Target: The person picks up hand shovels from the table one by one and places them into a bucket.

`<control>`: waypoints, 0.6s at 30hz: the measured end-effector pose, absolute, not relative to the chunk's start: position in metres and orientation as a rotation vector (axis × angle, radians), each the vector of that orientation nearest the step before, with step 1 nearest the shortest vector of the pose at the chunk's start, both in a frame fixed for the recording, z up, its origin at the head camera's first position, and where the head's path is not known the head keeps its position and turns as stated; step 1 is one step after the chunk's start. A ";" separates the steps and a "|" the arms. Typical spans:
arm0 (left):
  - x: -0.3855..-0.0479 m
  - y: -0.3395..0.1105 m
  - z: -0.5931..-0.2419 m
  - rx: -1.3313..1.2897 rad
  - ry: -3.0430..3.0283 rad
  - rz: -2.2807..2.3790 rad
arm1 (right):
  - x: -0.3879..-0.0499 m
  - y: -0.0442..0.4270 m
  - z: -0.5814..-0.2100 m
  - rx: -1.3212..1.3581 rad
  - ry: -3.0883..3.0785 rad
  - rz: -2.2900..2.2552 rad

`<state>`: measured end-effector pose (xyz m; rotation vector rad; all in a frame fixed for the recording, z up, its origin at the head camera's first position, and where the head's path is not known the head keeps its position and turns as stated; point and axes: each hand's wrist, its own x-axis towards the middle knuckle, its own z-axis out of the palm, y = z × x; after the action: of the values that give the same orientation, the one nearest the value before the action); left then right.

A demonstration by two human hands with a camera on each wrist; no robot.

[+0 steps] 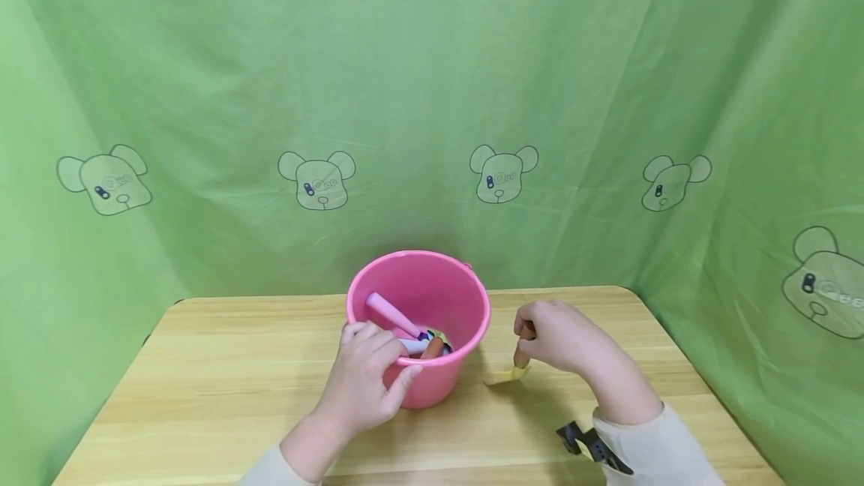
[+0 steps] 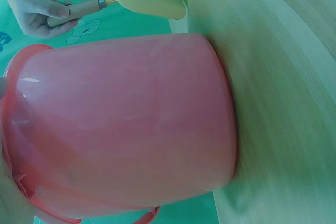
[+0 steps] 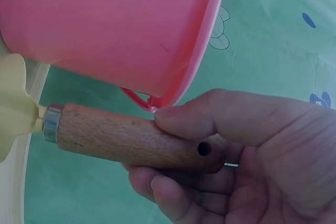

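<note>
A pink bucket (image 1: pixel 432 387) stands upright on the wooden table. My left hand (image 1: pixel 366 377) grips its near-left rim, fingers over the edge and thumb on the outside. To the right of the bucket, my right hand (image 1: pixel 563 336) holds a small trowel by its wooden handle (image 3: pixel 121 136), thumb on one side and fingers on the other. The trowel's pale yellow blade (image 2: pixel 152 4) points down, close to the tabletop; whether it touches is hard to tell. Inside the bucket lie a lilac handle (image 1: pixel 391 313), a pale handle (image 1: pixel 412 346) and a brown wooden handle (image 1: pixel 433 349); their lower ends are partly hidden.
The light wooden table (image 1: pixel 223 396) runs out to both sides of the bucket. Green cloth (image 1: pixel 405 96) with bear-head drawings hangs behind and at the sides. A black strap (image 1: pixel 594 447) sits at the right wrist. The bucket's pink carrying handle (image 3: pixel 137 99) hangs near its rim.
</note>
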<state>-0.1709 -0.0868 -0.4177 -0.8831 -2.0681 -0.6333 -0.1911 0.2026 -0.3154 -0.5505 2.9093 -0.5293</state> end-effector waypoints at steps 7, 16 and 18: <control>-0.170 -0.087 -0.418 -0.877 -2.073 -0.637 | -0.192 0.205 -0.309 -0.583 2.892 -0.540; -0.170 -0.087 -0.417 -0.869 -2.080 -0.622 | -0.191 0.210 -0.289 -0.693 2.891 -0.538; -0.170 -0.088 -0.417 -0.868 -2.083 -0.621 | -0.190 0.210 -0.284 -0.704 2.905 -0.520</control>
<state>-0.1700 -0.0876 -0.4173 -0.8682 -2.0825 -0.6205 -0.1905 0.2102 -0.2835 -0.7043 2.9052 -0.5204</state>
